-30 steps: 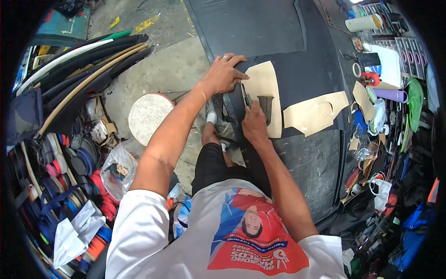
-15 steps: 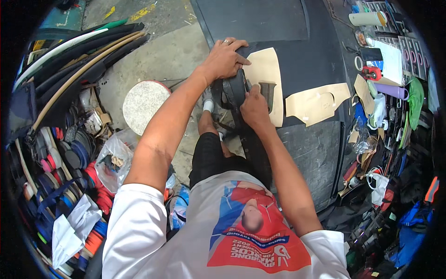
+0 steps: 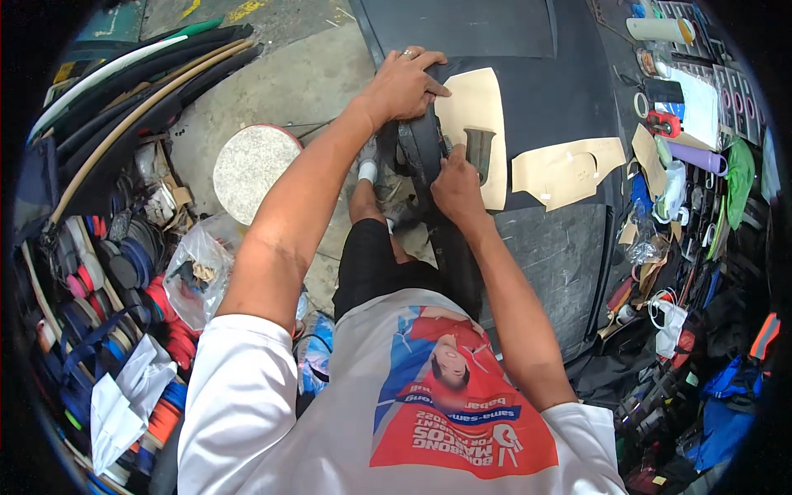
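A black shoe (image 3: 419,148) stands on edge between my knees and a black rubber sheet (image 3: 544,256). My left hand (image 3: 404,82) curls over its far end from above. My right hand (image 3: 454,186) grips its near end, thumb pressed against the side. Just right of the shoe lies a tan cut-out piece (image 3: 478,107) with a small dark tool (image 3: 478,153) on it. A second tan piece (image 3: 569,169) lies further right on the sheet.
A round white disc (image 3: 252,169) sits on the concrete floor at my left. Stacked sandal soles and straps (image 3: 107,272) and a plastic bag (image 3: 194,272) crowd the left. Tools, tape rolls and bottles (image 3: 676,124) line the right side.
Both hands stay on the shoe. My left hand has slid further over its far end, and my right hand has shifted a little along the near end.
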The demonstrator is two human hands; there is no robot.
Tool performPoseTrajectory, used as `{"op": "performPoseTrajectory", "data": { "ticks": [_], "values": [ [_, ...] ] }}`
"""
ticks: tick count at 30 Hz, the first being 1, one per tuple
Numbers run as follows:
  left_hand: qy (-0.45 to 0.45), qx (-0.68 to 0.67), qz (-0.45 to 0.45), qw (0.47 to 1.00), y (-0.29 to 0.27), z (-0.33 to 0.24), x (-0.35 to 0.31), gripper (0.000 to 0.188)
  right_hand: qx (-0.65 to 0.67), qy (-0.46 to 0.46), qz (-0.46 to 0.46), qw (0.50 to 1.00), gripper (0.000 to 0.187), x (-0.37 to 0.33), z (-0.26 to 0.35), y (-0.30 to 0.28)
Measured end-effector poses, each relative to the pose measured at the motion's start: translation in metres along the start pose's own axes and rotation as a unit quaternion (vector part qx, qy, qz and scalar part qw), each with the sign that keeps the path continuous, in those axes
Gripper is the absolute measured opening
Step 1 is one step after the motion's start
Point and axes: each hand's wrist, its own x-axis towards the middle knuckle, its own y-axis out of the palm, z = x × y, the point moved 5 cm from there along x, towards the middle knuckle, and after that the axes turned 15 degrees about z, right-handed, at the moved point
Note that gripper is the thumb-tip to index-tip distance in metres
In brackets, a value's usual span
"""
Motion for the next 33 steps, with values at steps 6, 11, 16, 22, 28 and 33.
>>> {"op": "performPoseTrajectory", "data": {
  "ticks": [6, 11, 16, 22, 28, 33],
  "values": [
    [-0.008, -0.007, 0.008, 1.000, 0.002, 0.002, 0.001, 0.031, -0.005, 0.034, 0.018, 0.999, 0.017, -0.016, -0.016, 0.010],
    [-0.016, -0.016, 0.002, 1.000, 0.007, 0.000, -0.009, 0.033, -0.032, 0.043, 0.048, 0.997, 0.017, -0.015, -0.001, -0.010],
    [-0.006, -0.013, -0.036, 0.999, 0.010, -0.006, -0.010, 0.039, -0.065, 0.004, 0.047, 0.997, 0.016, -0.011, -0.014, 0.002],
    [-0.017, -0.015, -0.017, 1.000, 0.012, -0.005, -0.008, 0.044, -0.082, -0.023, 0.019, 0.996, 0.016, -0.018, -0.010, 0.010],
    [-0.022, -0.021, -0.023, 0.999, 0.013, -0.003, -0.009, 0.045, -0.041, 0.015, 0.011, 0.999, 0.015, -0.034, -0.011, 0.014],
    [-0.021, -0.023, -0.023, 0.999, 0.014, -0.004, -0.008, 0.043, -0.015, 0.007, 0.005, 1.000, 0.017, -0.049, -0.017, 0.019]
  ]
}}
